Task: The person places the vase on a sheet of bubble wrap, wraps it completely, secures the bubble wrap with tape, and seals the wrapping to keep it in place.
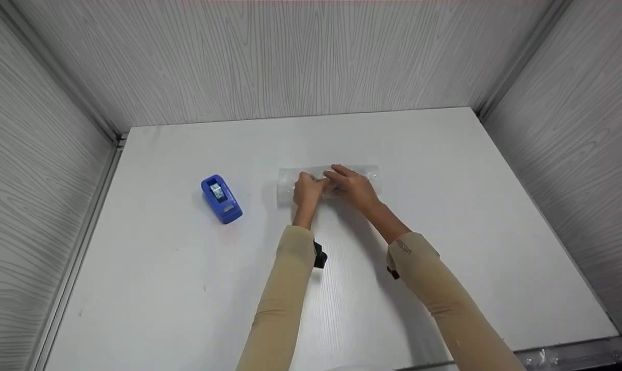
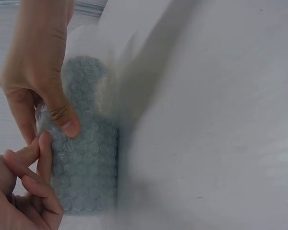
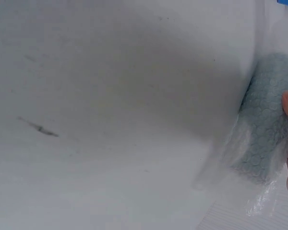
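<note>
A roll-shaped bundle of clear bubble wrap (image 1: 286, 191) lies crosswise on the white table, its loose ends sticking out past both hands. Through the wrist cameras the bubble wrap (image 2: 86, 167) looks bluish in its thicker middle. My left hand (image 1: 307, 190) is at the bundle's left half, fingers bent and fingertips pinching at its far edge. Beside it my right hand (image 1: 358, 189) grips the bundle, thumb (image 2: 67, 122) pressed on the bubbles and fingers going behind. The two hands' fingertips meet near the middle. What lies inside the wrap is hidden.
To the left of the bundle stands a blue tape dispenser (image 1: 222, 200) with a small roll in it. Grey wood-grain panels (image 1: 300, 62) wall the table (image 1: 161, 288) at the back and both sides. A dark strip (image 1: 573, 355) runs along the near right edge.
</note>
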`<state>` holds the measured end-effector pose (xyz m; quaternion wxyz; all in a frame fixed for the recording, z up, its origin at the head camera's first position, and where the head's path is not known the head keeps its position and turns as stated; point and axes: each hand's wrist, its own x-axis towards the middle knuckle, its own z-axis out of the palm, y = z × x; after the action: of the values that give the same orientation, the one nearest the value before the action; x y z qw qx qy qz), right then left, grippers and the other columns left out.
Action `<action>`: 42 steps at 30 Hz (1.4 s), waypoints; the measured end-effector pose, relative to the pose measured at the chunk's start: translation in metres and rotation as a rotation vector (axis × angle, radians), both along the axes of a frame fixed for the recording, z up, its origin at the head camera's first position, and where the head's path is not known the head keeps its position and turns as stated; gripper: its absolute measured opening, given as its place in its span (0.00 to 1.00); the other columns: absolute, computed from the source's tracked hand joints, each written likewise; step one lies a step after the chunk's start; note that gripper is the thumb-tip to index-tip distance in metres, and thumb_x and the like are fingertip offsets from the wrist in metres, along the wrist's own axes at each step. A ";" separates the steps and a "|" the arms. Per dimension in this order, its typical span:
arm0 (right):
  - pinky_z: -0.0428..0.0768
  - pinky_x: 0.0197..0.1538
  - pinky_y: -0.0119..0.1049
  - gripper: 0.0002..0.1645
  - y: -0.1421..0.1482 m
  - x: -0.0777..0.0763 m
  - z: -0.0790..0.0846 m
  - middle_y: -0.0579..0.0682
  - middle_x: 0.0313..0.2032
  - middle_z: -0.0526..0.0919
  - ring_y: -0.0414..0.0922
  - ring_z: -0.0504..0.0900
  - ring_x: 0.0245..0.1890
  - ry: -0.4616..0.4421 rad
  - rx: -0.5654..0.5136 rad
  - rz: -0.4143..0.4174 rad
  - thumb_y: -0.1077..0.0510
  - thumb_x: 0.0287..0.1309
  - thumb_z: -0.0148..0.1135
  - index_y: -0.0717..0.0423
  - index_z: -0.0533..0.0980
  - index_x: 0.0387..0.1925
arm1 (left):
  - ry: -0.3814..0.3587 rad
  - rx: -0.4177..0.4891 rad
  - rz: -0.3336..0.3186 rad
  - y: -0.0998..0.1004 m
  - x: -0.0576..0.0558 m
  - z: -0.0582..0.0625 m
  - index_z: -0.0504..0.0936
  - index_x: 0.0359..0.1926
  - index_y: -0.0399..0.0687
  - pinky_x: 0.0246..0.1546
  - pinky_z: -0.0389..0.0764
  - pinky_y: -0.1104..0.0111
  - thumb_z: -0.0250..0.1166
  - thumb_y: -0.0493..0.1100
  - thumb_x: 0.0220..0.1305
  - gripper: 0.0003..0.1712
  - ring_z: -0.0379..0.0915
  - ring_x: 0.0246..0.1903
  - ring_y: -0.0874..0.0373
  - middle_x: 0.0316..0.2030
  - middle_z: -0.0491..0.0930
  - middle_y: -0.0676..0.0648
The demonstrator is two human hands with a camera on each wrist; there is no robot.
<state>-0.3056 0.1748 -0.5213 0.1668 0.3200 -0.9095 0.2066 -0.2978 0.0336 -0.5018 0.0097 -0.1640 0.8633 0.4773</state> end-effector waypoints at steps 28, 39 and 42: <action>0.77 0.39 0.43 0.26 0.001 -0.002 0.003 0.57 0.54 0.72 0.53 0.75 0.48 -0.015 0.033 0.019 0.62 0.51 0.66 0.51 0.75 0.55 | 0.103 -0.004 -0.094 -0.006 0.010 -0.022 0.62 0.23 0.49 0.19 0.61 0.69 0.66 0.49 0.56 0.21 0.67 0.17 0.61 0.18 0.67 0.53; 0.77 0.41 0.45 0.27 0.003 -0.002 0.006 0.57 0.53 0.72 0.53 0.77 0.45 -0.033 0.018 0.015 0.59 0.49 0.68 0.50 0.76 0.54 | 0.121 -0.007 -0.122 -0.004 0.014 -0.024 0.63 0.25 0.48 0.18 0.63 0.71 0.67 0.44 0.55 0.19 0.75 0.16 0.60 0.20 0.78 0.49; 0.76 0.42 0.45 0.28 0.003 -0.002 0.004 0.57 0.54 0.72 0.54 0.77 0.44 -0.040 0.029 0.010 0.60 0.49 0.68 0.50 0.75 0.55 | 0.082 0.074 -0.132 -0.004 0.014 -0.023 0.63 0.26 0.48 0.17 0.65 0.71 0.67 0.45 0.55 0.18 0.75 0.17 0.58 0.21 0.78 0.48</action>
<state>-0.3077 0.1780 -0.5172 0.1428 0.3224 -0.9140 0.2007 -0.2834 0.0293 -0.5251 0.0116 -0.0864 0.8537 0.5134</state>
